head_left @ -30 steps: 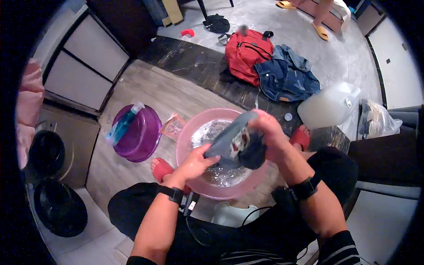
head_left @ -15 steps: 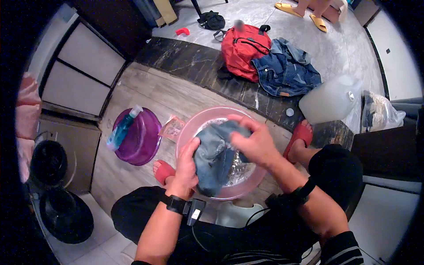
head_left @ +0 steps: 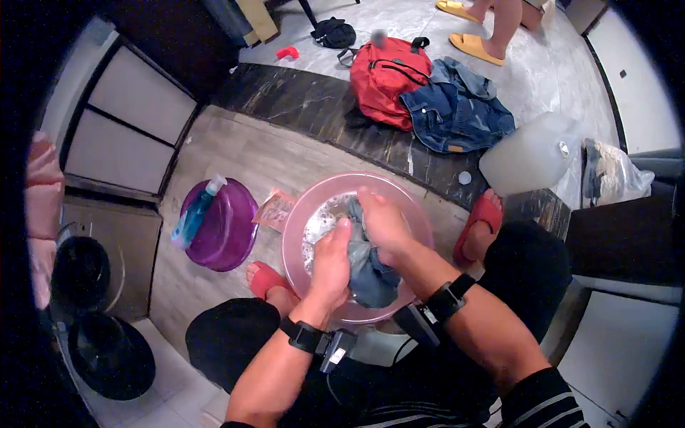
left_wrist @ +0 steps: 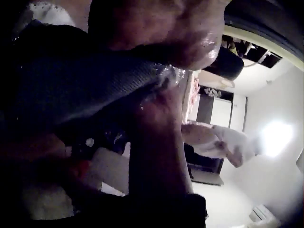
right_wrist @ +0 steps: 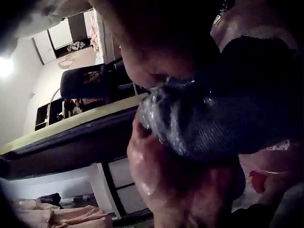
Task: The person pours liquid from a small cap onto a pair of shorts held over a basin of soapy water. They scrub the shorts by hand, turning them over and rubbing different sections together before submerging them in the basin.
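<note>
A wet blue-grey denim garment [head_left: 372,279] is bunched between my two hands, low over a pink basin [head_left: 296,207] of sudsy water. My left hand [head_left: 332,265] grips its left side, thumb pointing up and away from me. On the far right side my right hand [head_left: 387,227] holds it, with the fingers pointing forward and the palm turned inward. Both wrist views show the soaked denim [left_wrist: 85,90] squeezed between the hands, its wet folds [right_wrist: 190,118] glistening. Most of the fingertips are hidden by the cloth and hands.
Left of the basin, a bottle of blue liquid [head_left: 194,217] lies on an overturned purple basin [head_left: 232,239], near a printed packet [head_left: 275,209]. Beyond the dark sill [head_left: 285,93] are a red backpack [head_left: 389,82], a denim jacket [head_left: 457,114] and a translucent jug [head_left: 531,153]. Another person's legs [head_left: 503,32] stand behind.
The garment was lifted and turned over above the basin; now it is lower and bunched tighter. My hands have come closer together around it. The other person's feet in yellow slippers have shifted.
</note>
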Action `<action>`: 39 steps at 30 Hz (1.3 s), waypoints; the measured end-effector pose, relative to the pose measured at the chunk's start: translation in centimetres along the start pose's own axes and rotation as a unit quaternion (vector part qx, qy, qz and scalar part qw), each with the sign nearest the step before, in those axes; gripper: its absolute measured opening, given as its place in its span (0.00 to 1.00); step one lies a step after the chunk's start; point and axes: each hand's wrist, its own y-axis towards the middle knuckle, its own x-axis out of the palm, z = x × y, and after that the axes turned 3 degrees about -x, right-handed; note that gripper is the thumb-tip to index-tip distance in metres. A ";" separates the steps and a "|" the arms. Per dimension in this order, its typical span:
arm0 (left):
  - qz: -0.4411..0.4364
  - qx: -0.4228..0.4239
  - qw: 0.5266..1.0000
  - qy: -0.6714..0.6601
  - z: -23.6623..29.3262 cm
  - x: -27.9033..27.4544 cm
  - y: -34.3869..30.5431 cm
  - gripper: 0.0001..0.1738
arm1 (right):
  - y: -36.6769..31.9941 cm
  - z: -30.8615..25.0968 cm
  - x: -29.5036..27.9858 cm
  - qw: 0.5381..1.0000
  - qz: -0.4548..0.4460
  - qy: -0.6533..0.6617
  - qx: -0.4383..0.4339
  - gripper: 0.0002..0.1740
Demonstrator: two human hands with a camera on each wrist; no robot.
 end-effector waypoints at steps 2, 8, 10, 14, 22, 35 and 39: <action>-0.009 -0.033 0.982 -0.186 -1.3 -1.0 1.2 0.24 | -0.3 0.1 0.0 0.999 -0.027 0.037 0.007 0.18; 0.047 -0.053 0.982 -0.174 -1.6 -0.8 1.1 0.21 | -3.7 2.5 2.0 0.879 0.026 -0.244 -0.408 0.17; 0.029 -0.033 0.997 -0.065 -1.8 -0.9 0.7 0.21 | -2.0 0.6 1.1 0.967 0.027 -0.227 -0.110 0.16; -0.040 -0.023 0.996 -0.077 -1.2 -0.9 0.2 0.20 | -0.2 1.4 -0.6 1.000 -0.024 0.005 -0.019 0.19; 0.064 -0.011 0.995 -0.077 -1.5 -0.9 0.3 0.16 | -4.1 1.6 0.6 0.928 -0.006 -0.263 -0.263 0.16; 0.048 -0.054 0.992 -0.102 -3.4 -1.7 0.7 0.16 | -4.2 2.5 0.9 0.948 0.020 -0.255 -0.191 0.20; -0.034 -0.004 0.999 -0.009 -1.8 -1.7 -0.3 0.16 | 1.1 3.3 -1.7 0.994 -0.061 -0.085 -0.028 0.21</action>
